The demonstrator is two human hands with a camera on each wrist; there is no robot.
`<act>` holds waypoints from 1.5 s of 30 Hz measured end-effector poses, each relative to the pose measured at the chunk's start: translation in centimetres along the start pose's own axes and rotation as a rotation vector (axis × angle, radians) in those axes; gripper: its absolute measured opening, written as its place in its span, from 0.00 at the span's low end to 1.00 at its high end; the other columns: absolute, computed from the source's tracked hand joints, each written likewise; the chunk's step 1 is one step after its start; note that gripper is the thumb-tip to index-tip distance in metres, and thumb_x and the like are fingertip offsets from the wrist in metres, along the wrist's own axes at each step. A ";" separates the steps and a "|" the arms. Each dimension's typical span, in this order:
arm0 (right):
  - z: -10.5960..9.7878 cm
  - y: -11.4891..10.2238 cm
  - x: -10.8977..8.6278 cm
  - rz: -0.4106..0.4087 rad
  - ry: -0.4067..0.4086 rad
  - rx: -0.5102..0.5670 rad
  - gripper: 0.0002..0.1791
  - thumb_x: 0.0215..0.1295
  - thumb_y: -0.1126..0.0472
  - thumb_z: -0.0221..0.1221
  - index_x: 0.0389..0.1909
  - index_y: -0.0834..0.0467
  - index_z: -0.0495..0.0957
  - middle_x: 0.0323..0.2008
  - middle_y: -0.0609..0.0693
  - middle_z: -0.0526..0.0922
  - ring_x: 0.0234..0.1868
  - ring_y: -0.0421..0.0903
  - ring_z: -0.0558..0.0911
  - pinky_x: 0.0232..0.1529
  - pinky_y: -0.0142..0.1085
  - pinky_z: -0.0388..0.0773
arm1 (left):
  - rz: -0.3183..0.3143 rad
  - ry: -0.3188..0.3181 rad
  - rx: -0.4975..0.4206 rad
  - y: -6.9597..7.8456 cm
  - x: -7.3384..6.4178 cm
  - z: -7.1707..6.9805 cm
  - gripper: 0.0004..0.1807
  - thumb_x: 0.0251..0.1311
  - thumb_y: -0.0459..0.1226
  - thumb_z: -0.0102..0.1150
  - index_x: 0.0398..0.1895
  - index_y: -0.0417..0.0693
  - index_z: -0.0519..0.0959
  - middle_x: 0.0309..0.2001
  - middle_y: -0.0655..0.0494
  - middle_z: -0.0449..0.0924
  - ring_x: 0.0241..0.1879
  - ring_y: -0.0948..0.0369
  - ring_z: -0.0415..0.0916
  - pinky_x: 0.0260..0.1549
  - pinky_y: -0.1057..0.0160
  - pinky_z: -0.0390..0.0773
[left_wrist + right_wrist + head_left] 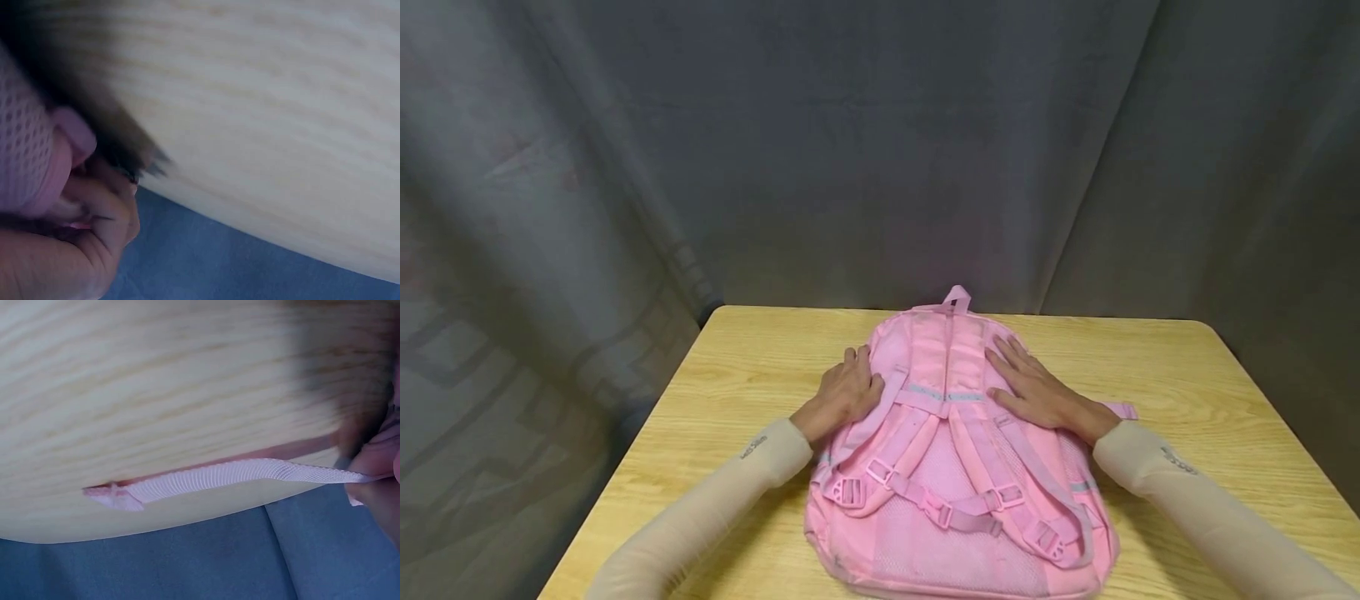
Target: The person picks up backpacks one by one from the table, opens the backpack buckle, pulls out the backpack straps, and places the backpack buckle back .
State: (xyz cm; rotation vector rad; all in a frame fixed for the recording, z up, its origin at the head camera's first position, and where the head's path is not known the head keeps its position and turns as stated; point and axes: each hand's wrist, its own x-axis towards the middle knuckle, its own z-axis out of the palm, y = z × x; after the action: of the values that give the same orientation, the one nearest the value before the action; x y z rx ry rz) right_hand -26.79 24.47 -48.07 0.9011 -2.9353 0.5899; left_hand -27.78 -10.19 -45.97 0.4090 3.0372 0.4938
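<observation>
A pink backpack (958,554) lies on the table with its shoulder straps and mesh back panel facing up. My left hand (847,390) grips its upper left edge, the fingers curled over the side. The left wrist view shows those fingers bent at the pink edge beside the mesh (22,137). On the upper right of the bag rests my right hand (1030,385), palm down with fingers spread. A buckled chest strap (937,508) joins the two shoulder straps. One loose webbing strap (212,478) sticks out beyond the right hand over the wood.
The light wooden table (760,358) has rounded far corners. Behind it and at both sides hang grey curtains (865,150). A small carry loop (957,297) stands up at the bag's top, close to the table's far edge.
</observation>
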 end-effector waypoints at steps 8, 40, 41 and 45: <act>-1.6 -2.4 -0.9 0.004 0.059 -0.031 0.35 0.74 0.51 0.52 0.75 0.65 0.57 0.76 0.65 0.55 0.77 0.67 0.49 0.69 0.70 0.48 | 0.099 0.027 0.072 1.0 -0.4 -2.1 0.36 0.73 0.56 0.41 0.73 0.41 0.60 0.65 0.39 0.67 0.65 0.42 0.65 0.59 0.41 0.70; -0.1 -15.2 -8.1 -0.526 0.217 0.037 0.16 0.62 0.52 0.66 0.46 0.55 0.77 0.40 0.39 0.77 0.38 0.30 0.73 0.42 0.22 0.72 | 0.999 -0.117 0.390 7.0 -10.2 -2.3 0.14 0.63 0.54 0.61 0.46 0.60 0.80 0.38 0.70 0.78 0.40 0.70 0.75 0.37 0.70 0.72; 0.1 -15.2 -8.1 -0.536 0.221 0.037 0.17 0.62 0.52 0.66 0.46 0.55 0.77 0.39 0.39 0.76 0.37 0.30 0.72 0.41 0.21 0.71 | 0.999 -0.110 0.394 7.0 -10.3 -2.2 0.14 0.63 0.54 0.61 0.45 0.60 0.80 0.38 0.70 0.78 0.39 0.70 0.75 0.37 0.70 0.72; 0.6 -15.5 -8.1 -0.559 0.246 0.020 0.18 0.60 0.50 0.68 0.45 0.54 0.77 0.39 0.38 0.76 0.38 0.29 0.72 0.41 0.21 0.72 | 1.009 -0.089 0.405 7.0 -10.5 -2.0 0.12 0.63 0.54 0.61 0.42 0.60 0.80 0.36 0.70 0.77 0.37 0.70 0.75 0.36 0.70 0.71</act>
State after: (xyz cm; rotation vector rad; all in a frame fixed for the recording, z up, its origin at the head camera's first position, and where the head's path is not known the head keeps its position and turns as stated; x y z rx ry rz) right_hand -11.53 16.75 -44.23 1.4503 -2.3108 0.6306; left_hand -16.03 -7.14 -41.96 1.9151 2.5960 -0.1580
